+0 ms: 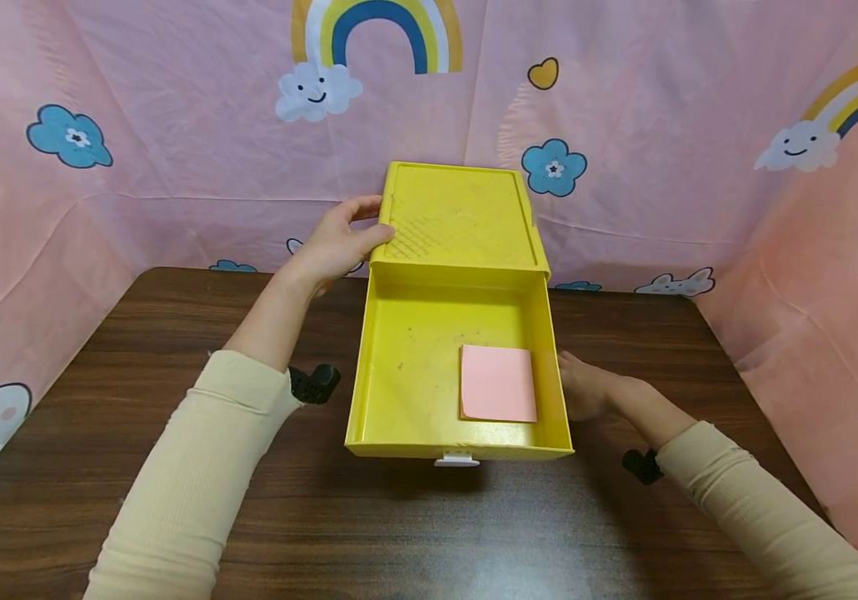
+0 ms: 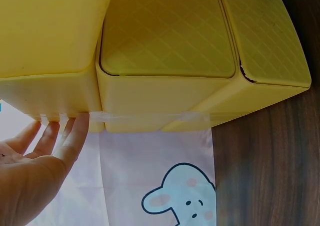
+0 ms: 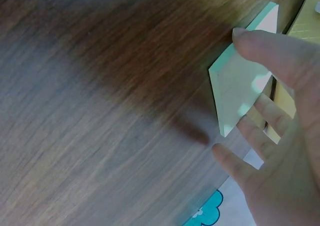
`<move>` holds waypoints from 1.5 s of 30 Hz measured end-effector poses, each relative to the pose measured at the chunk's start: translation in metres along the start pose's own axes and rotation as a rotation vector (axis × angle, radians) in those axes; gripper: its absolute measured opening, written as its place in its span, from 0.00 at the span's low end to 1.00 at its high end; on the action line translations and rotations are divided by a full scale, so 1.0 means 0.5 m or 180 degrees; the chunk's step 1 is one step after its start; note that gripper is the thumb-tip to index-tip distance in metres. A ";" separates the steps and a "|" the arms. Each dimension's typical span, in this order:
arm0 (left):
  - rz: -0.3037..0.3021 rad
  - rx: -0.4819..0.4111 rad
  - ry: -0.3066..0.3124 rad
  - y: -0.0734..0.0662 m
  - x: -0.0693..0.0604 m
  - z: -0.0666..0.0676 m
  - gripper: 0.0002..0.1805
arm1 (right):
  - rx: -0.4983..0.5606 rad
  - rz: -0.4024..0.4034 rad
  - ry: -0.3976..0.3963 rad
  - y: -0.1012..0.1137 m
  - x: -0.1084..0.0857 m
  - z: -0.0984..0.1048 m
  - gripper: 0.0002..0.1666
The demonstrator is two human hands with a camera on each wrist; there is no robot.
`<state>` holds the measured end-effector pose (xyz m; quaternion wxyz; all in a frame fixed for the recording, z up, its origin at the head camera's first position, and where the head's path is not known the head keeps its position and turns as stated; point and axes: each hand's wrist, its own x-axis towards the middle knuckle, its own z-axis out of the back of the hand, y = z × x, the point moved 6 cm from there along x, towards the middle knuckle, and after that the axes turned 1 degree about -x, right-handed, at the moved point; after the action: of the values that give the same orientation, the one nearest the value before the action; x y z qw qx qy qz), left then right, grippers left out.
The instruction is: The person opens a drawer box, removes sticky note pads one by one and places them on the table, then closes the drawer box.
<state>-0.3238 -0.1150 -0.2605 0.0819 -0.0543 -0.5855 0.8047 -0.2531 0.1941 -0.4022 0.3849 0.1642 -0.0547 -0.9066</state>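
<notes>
Green note pad (image 3: pixel 237 88), likely light, bendy, best gripped by edges; right hand (image 3: pixel 282 178) pinches it beside drawer (image 1: pixel 414 400). Left hand (image 1: pixel 335 246), fingers extended, touches cabinet's (image 1: pixel 466 217) left edge.

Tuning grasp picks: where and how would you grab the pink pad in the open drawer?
I'd pinch the pink pad by its left edge (head view), coming down from above on the left. It lies flat, with bare drawer floor beside that edge, while its right edge sits close to the drawer's right wall, likely leaving little finger room.
</notes>
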 end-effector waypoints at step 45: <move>0.0023 0.0057 -0.0004 -0.001 -0.001 0.000 0.33 | -0.0095 -0.0155 -0.0894 -0.022 -0.042 0.047 0.29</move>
<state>-0.3232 -0.1149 -0.2600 0.0790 -0.0552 -0.5782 0.8102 -0.2549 0.2161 -0.3774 0.3537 0.0312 -0.0906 -0.9304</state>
